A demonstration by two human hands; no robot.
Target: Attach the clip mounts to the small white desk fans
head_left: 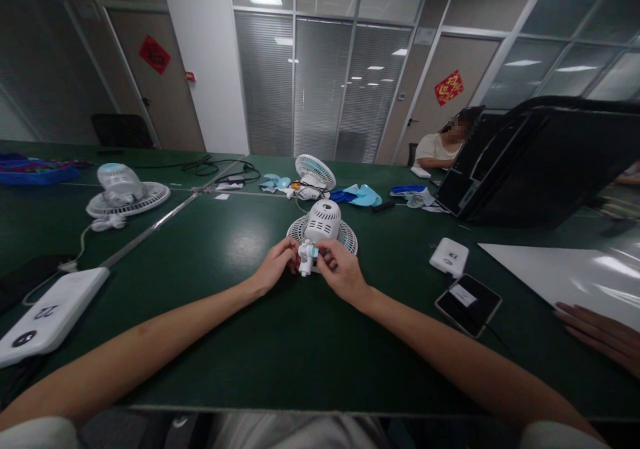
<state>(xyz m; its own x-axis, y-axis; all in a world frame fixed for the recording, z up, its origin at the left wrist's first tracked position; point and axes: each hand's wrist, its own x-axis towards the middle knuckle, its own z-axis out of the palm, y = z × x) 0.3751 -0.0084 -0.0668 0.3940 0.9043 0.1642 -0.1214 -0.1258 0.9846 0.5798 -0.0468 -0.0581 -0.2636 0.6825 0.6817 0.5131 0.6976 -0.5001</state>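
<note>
A small white fan (324,221) lies grille-down on the green table straight ahead of me, its rounded motor housing upward. At its near side is a white plastic fan bracket (305,262) with a light blue knob (313,251). My left hand (278,262) is closed, fingertips pinching the bracket's left side. The fingers of my right hand (345,272) are closed around the knob from the right. Parts of the bracket and the lower grille are hidden behind my fingers.
Another fan (120,185) lies at left, near a white power bank (53,315). Behind are a third fan (315,172) and light blue fan blades (365,195). A phone (469,304), a big black case (545,162) and another person's hand (603,335) are at right.
</note>
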